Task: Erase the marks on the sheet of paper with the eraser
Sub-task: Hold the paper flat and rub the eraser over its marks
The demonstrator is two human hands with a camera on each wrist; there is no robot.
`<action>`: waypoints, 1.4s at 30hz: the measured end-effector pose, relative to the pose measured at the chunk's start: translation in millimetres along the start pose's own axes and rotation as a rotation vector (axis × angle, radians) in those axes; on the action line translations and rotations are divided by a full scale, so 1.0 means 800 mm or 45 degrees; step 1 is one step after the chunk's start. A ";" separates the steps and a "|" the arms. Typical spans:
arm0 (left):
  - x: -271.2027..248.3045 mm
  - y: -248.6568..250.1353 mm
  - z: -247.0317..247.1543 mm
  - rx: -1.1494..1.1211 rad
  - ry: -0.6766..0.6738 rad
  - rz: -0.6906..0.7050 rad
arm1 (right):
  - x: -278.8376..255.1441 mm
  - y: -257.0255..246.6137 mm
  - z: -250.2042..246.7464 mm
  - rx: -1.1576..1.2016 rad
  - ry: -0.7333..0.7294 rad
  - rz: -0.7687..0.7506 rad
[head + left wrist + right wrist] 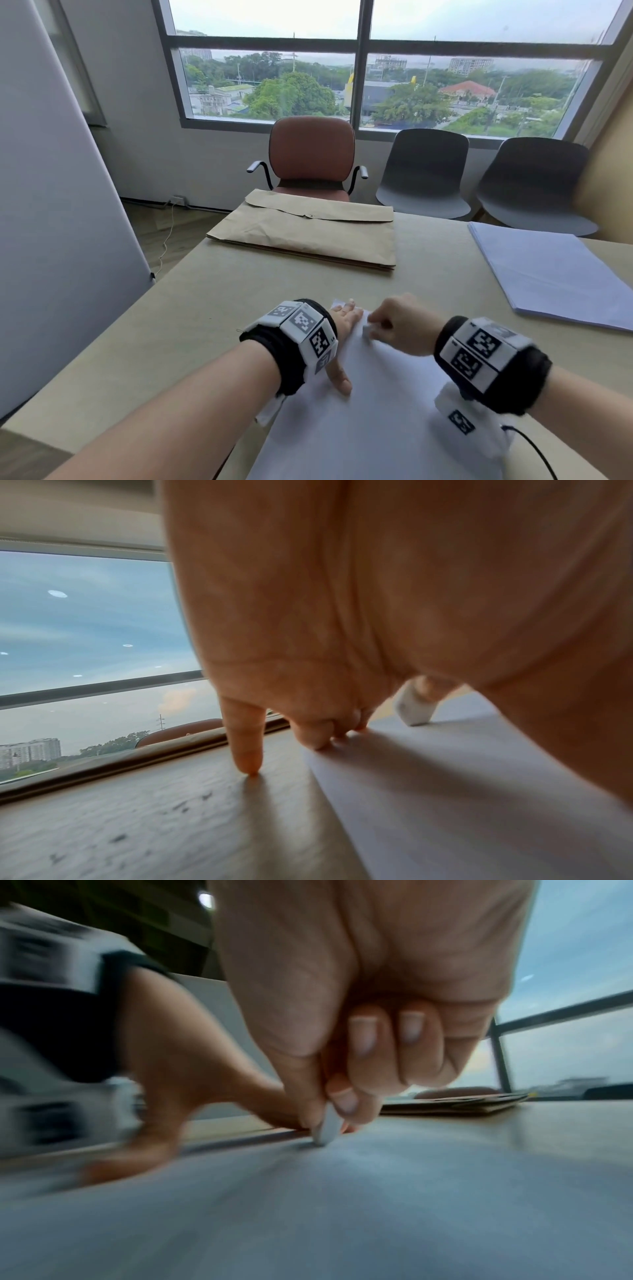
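A white sheet of paper (370, 418) lies on the beige table in front of me. My left hand (342, 329) lies spread on the sheet's far left part, fingers straight, thumb (339, 377) pointing back along the left edge. My right hand (390, 325) pinches a small white eraser (366, 331) and holds its tip on the paper near the far edge. The eraser (327, 1129) sits between thumb and fingers in the right wrist view, touching the sheet (377, 1204). The eraser (414, 710) also shows past my left palm. No marks are visible on the paper.
A brown paper envelope (308, 233) lies at the table's far side. A stack of white paper (555, 274) rests at the right. A brown armchair (311, 154) and two grey chairs (424, 171) stand beyond the table under the window.
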State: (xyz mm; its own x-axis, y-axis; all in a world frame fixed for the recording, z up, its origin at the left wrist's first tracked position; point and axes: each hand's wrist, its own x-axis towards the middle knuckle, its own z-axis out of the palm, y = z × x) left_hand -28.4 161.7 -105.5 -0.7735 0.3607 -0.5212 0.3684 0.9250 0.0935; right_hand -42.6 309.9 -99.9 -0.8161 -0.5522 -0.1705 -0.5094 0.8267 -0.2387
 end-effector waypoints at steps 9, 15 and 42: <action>0.001 -0.001 0.000 -0.020 0.002 0.005 | 0.014 0.007 -0.006 0.076 0.032 0.040; 0.009 -0.002 0.004 0.032 -0.030 -0.013 | -0.018 -0.014 0.012 0.095 -0.112 -0.111; 0.005 -0.004 0.004 -0.033 0.023 0.017 | 0.010 0.011 -0.004 -0.043 0.146 0.059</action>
State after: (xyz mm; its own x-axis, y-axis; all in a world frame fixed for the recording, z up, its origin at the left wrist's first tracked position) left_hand -31.3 159.6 -110.7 -0.7780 0.3747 -0.5044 0.3652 0.9229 0.1223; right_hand -54.4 313.2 -100.5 -0.8639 -0.4988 -0.0694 -0.4778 0.8554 -0.2002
